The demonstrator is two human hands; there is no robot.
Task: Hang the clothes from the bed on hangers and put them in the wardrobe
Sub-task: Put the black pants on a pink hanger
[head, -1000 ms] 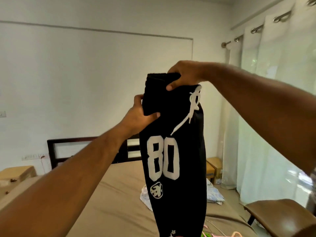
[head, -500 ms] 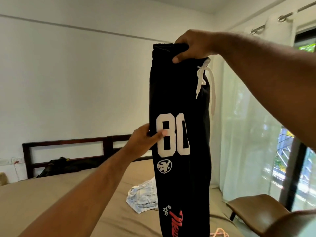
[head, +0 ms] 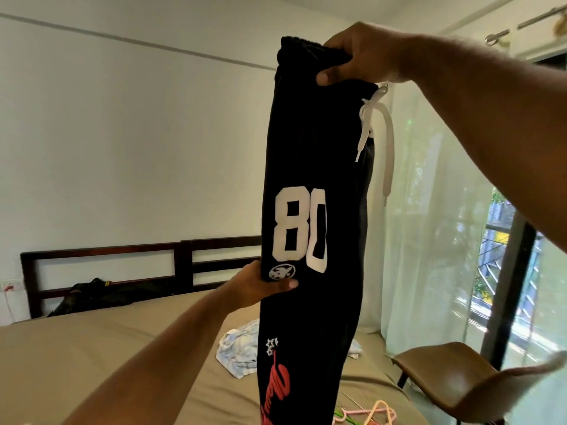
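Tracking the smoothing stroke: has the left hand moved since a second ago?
Yes: left hand slid down the pants, from near the waistband to below the 80, level with the headboard.

The walls [head: 122,133] are plain white, and a thin raised line runs across the far one near the top. A bed [head: 76,348] with a tan sheet stands against that wall, its dark wooden slatted headboard [head: 107,250] at the back. A socket [head: 12,284] sits low on the wall beside the headboard. On the right, sheer white curtains [head: 429,240] hang from a metal rod [head: 497,34] before a tall, dark-framed window [head: 497,240], and bright daylight comes through. A brown chair [head: 445,375] stands between the bed and the curtains.
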